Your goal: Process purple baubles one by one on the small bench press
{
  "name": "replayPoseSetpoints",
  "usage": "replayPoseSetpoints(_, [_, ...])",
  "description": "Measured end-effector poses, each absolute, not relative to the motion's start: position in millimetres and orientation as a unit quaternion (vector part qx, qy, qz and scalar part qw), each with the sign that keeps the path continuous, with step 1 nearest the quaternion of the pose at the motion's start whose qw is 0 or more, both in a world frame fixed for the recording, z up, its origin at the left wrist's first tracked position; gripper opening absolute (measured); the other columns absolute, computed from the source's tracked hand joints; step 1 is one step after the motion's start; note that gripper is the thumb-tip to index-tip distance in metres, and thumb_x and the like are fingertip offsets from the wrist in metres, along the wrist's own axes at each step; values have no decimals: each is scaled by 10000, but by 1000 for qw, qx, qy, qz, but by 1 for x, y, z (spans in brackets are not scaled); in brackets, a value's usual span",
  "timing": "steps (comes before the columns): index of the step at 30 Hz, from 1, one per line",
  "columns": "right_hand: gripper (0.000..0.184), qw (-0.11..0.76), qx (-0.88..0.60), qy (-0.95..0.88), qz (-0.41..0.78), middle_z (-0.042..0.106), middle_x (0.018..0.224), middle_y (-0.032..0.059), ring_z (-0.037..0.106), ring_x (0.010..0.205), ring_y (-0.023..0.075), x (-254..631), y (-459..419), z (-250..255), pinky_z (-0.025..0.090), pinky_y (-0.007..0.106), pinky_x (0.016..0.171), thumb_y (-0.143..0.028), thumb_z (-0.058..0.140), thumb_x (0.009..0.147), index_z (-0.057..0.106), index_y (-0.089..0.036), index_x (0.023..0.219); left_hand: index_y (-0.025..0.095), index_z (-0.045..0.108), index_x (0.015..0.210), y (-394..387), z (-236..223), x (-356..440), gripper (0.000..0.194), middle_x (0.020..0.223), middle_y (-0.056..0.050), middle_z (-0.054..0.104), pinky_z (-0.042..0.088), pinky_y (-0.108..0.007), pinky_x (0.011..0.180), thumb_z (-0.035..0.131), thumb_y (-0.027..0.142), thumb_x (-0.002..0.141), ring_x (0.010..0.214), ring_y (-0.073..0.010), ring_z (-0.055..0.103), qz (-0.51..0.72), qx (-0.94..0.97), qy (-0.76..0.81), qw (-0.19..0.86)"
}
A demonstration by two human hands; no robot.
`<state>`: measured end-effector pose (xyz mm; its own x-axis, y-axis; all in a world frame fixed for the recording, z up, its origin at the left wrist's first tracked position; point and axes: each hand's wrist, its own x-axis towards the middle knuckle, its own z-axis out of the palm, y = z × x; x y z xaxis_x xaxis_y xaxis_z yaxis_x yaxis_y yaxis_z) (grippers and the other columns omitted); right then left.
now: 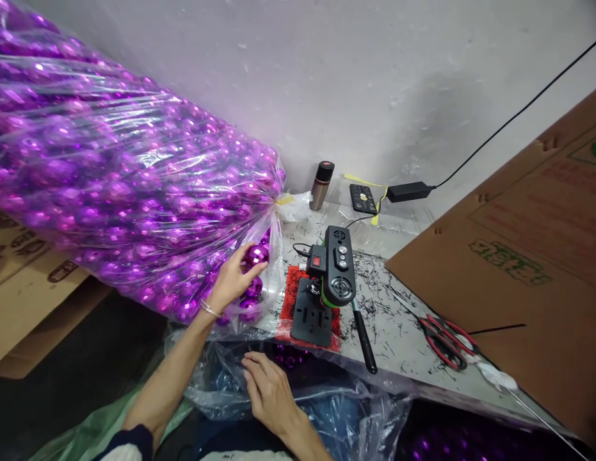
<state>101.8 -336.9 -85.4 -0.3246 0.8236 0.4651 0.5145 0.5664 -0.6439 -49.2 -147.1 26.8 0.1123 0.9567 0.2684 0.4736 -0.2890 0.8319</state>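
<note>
My left hand [234,276], with a bangle at the wrist, has its thumb and forefinger around a shiny purple faceted ball [256,254] at the mouth of a big clear plastic bag [153,153] full of such balls. More balls [252,287] lie just below the fingers. My right hand [273,392] is lower, over clear plastic spread at the table's front edge. Its fingers are bent and close together; anything they may hold is hidden. Right of my left hand stands a small black machine [340,266] with a lever handle [365,342] and a black base plate [311,314].
Black scraps litter the white table [374,269]. Red-handled scissors [446,339] lie by a large cardboard box [509,269] on the right. A flask [321,186], a phone-like black slab [363,198] and a power adapter [409,191] are near the wall. Purple balls [451,442] show below the table's edge.
</note>
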Motion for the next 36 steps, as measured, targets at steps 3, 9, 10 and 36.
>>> replayPoseSetpoints(3, [353,453,-418,-763,196,802,1169,115,804,1055,190,108,-338,-66,685,296,916,-128,501,1004,687,-202,1295,197,598,1447,-183,25,-49,742,1194,-114,774,665,-384,851,757,645,877,1014,-266,777,502,532,502,461])
replayPoseSetpoints(9, [509,548,-481,-664,166,755,1276,129,789,1016,182,120,-344,-36,699,304,808,-139,485,1036,534,-248,1530,241,610,1455,-261,-3,-23,816,1145,-66,786,658,-312,745,888,595,774,847,-204,782,481,337,460,666])
replayPoseSetpoints(10, [526,551,-497,-653,154,739,1304,137,783,1016,186,121,-346,-35,700,316,803,-152,492,1038,510,-253,1554,246,618,1445,-269,-8,-20,792,1155,-65,790,666,-330,804,888,583,781,888,-208,787,476,309,444,693])
replayPoseSetpoints(36, [373,470,-581,-644,161,743,1310,137,730,1255,215,138,-373,-86,658,390,1050,-201,527,1036,667,-231,1381,264,645,1387,-250,-45,31,528,1334,-69,735,599,-431,1091,780,437,906,1180,-214,740,460,321,422,713])
